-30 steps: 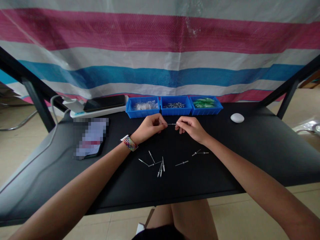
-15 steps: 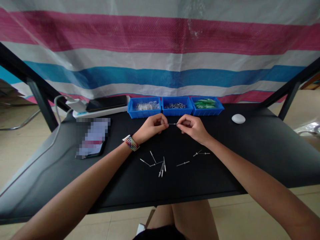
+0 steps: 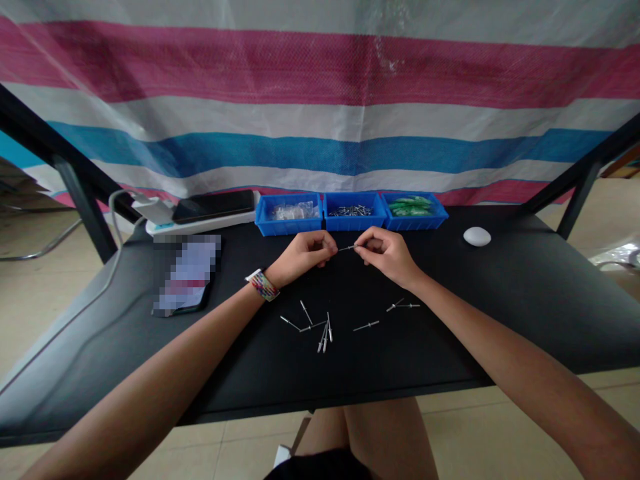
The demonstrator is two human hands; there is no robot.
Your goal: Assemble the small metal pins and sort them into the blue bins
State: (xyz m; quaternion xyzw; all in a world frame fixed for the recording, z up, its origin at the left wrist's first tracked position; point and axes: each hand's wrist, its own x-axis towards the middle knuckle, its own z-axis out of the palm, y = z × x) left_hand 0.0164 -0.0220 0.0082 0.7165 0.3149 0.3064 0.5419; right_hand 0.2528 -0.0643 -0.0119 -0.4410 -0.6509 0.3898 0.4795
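A thin silvery blind rivet (image 3: pixel 347 249) is stretched between my two hands, just in front of the blue bins. My left hand (image 3: pixel 311 251) pinches its left end between thumb and fingertips. At its right end, my right hand (image 3: pixel 384 252) grips it the same way. Both ends are hidden by the fingers. Nearer me on the black tabletop lie several loose blind rivets (image 3: pixel 325 337), some crossing each other. Another rivet (image 3: pixel 369 325) lies apart from them, and two more rivets (image 3: pixel 403 305) touch near my right forearm.
Three blue bins stand in a row: one with clear plastic pieces (image 3: pixel 295 212), one with rivets (image 3: pixel 352 211), one with green packets (image 3: pixel 412 207). A white mouse (image 3: pixel 477 237) is on the right. Left are a phone (image 3: pixel 187 275), a power strip (image 3: pixel 205 223) and a dark device (image 3: pixel 215 207).
The rivet has tilted slightly, its left end now a little lower. My left hand has shifted down slightly; the loose rivets have not moved.
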